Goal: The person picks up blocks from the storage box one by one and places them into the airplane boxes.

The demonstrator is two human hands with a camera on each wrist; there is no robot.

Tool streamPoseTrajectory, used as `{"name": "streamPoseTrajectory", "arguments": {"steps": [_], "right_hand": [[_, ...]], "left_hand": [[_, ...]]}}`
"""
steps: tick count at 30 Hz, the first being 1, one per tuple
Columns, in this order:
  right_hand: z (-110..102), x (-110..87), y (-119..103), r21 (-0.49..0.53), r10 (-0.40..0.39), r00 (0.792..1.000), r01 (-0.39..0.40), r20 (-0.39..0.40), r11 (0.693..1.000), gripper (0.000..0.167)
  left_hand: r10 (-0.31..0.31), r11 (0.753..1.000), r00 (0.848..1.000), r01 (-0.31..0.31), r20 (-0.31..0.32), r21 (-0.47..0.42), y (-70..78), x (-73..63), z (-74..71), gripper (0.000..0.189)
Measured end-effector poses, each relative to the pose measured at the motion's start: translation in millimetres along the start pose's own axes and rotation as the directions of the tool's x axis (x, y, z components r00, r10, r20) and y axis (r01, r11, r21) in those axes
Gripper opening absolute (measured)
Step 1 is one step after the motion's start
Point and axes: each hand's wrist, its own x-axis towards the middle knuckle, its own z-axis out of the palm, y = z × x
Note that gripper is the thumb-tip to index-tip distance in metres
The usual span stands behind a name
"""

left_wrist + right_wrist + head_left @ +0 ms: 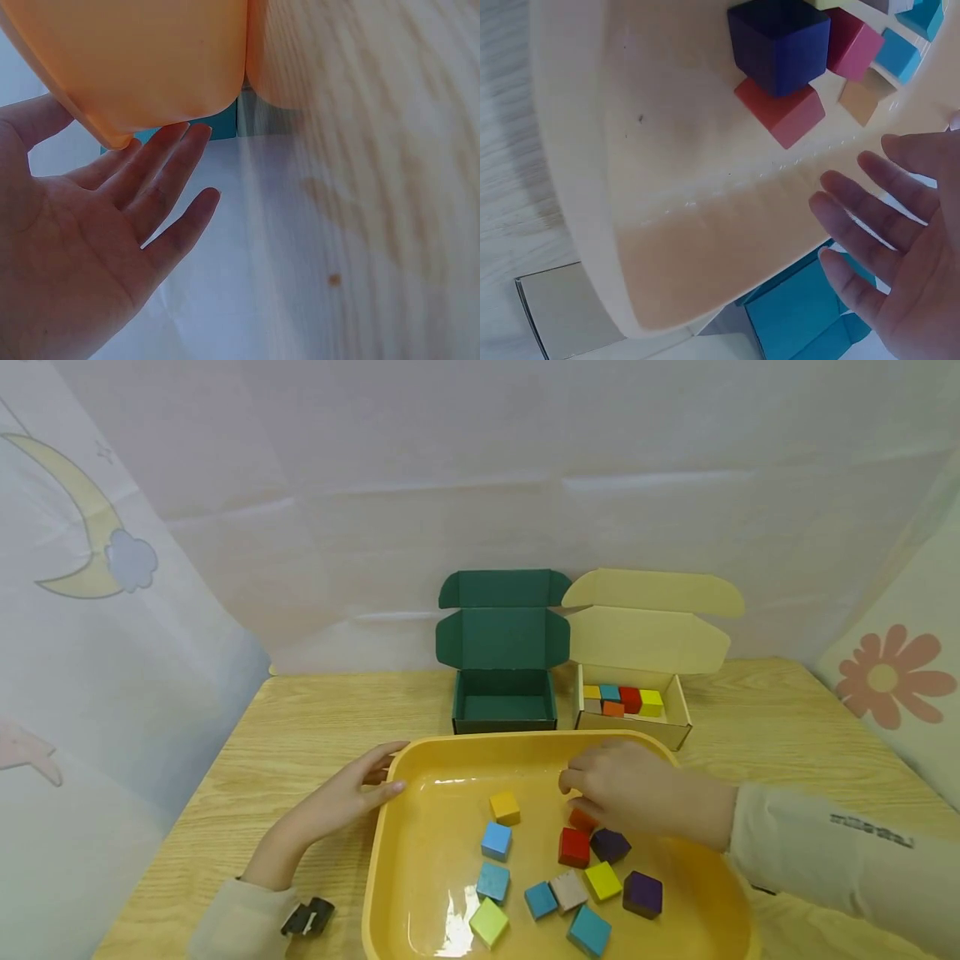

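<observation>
One left grip (341, 797), fingers apart, touching tray (480, 737) rim, likely steadying it; right grip (630, 787), empty, fingers apart, orange cube (581, 819) near.

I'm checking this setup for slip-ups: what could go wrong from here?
The right hand, near the orange wooden cube, could knock the red wooden cube or dark purple wooden cube close beside it.

If the left hand, touching the yellow plastic tray, shifts it, the tray might bump the beige cardboard box just beyond, jostling the cubes inside.
</observation>
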Motion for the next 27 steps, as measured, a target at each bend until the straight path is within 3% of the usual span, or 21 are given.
{"name": "streamPoseTrajectory", "arguments": {"steps": [11,18,27], "right_hand": [[3,-1.9,-14,0.031,-0.089,0.995,0.088,0.039,0.996,0.014],[6,0.4,-21,0.087,-0.114,0.986,0.104,0.119,0.991,0.017],[11,1.8,-24,0.141,-0.147,0.954,0.113,0.262,0.984,0.020]], "left_hand": [[0.005,1.000,1.000,-0.005,0.001,-0.007,0.4,-0.4,0.5,0.064],[0.007,1.000,1.000,-0.007,0.003,-0.013,0.2,0.3,0.7,0.065],[0.008,1.000,1.000,-0.008,0.001,-0.012,0.3,0.3,1.1,0.063]]}}
